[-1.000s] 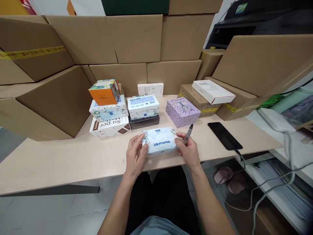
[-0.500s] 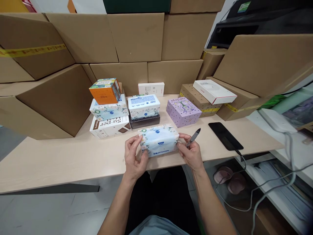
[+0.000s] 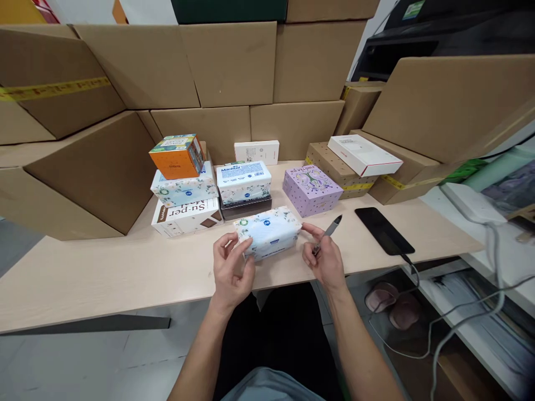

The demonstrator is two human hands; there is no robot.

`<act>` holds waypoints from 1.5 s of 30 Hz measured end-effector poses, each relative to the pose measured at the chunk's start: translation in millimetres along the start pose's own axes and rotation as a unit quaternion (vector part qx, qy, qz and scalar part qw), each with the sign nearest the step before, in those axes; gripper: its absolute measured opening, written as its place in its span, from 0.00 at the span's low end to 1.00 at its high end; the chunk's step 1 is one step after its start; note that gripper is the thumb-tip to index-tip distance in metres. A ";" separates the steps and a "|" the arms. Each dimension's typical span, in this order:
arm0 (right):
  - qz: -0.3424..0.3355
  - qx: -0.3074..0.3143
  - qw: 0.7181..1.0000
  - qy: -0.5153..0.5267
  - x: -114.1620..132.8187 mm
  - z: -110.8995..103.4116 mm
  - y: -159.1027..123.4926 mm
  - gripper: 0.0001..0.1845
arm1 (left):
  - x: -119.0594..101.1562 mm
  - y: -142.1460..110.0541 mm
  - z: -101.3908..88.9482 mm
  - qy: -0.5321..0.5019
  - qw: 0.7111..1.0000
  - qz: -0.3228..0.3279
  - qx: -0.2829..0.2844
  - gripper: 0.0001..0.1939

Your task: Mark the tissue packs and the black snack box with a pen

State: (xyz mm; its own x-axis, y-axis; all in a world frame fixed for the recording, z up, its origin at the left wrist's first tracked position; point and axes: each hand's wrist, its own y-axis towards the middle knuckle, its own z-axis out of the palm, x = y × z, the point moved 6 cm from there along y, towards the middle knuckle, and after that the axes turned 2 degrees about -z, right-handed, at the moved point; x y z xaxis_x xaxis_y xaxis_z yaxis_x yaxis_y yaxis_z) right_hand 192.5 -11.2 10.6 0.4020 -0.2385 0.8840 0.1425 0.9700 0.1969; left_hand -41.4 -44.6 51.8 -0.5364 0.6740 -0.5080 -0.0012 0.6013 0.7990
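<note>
A pale wooden table (image 3: 104, 273) stood before a wall of stacked cardboard cartons (image 3: 234, 61); at the far left of the goods an orange box (image 3: 178, 156) sat on a floral tissue pack (image 3: 184, 188), itself on a white Su-per box (image 3: 188, 216); just right of that stack a second tissue pack (image 3: 243, 181) lay on a dark flat box (image 3: 246, 207), with a small white box (image 3: 256, 151) upright against the cartons behind. Near the table's front edge the left hand (image 3: 229, 273) had its fingers curled about the left end of a soft tissue pack (image 3: 267, 236), thumb and fingertips gripping it; the pack was tilted, resting at the near middle of the table. The right hand (image 3: 324, 259) touched the pack's right end with a fingertip while clenching a grey pen (image 3: 328, 233); farther right stood a lilac patterned box (image 3: 311, 189), then a white flat box (image 3: 364, 155) on a brown carton (image 3: 334, 167), and a black phone (image 3: 383, 230) lay flat with a cable at its near end.
</note>
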 end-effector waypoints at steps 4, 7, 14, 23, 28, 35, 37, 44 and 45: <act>-0.021 -0.061 0.998 0.015 3.9 -5.1 1.2 0.19 | -9.9 3.4 5.0 0.058 0.997 0.041 0.019 0.24; -0.017 -0.073 0.997 0.018 4.5 -9.3 3.2 0.29 | -17.2 5.8 10.7 0.101 0.990 0.091 0.043 0.27; -0.065 0.013 0.995 0.079 40.5 -9.5 9.3 0.26 | -17.5 5.4 18.5 0.150 0.980 0.106 0.078 0.25; -0.140 0.152 0.977 0.055 67.4 11.9 1.2 0.52 | -16.3 7.0 19.0 0.144 0.981 0.101 0.076 0.24; -0.106 0.068 0.992 0.007 59.4 20.0 7.7 0.27 | -16.1 7.5 19.1 0.147 0.982 0.098 0.072 0.23; -0.168 -0.064 0.982 -0.053 54.4 29.3 18.9 0.12 | -18.9 7.0 13.2 0.109 0.987 0.098 0.061 0.20; -0.201 -0.130 0.969 -0.068 55.7 23.6 23.9 0.13 | -22.4 6.0 8.8 0.083 0.989 0.114 0.048 0.17; -0.080 -0.106 0.991 -0.005 33.4 33.2 44.3 0.19 | -24.0 -2.1 -2.6 0.000 0.991 0.130 0.028 0.18; -0.098 -0.099 0.990 -0.004 34.7 35.4 43.7 0.18 | -24.5 -3.2 -5.3 -0.010 0.991 0.131 0.021 0.18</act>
State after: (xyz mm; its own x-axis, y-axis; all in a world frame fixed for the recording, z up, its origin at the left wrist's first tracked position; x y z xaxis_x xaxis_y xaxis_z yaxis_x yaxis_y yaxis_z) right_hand 180.6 24.6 64.9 0.3424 -0.4196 0.8407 0.3915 0.8771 0.2782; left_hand -32.8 -65.3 63.4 -0.4974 0.8175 -0.2905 0.1711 0.4207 0.8909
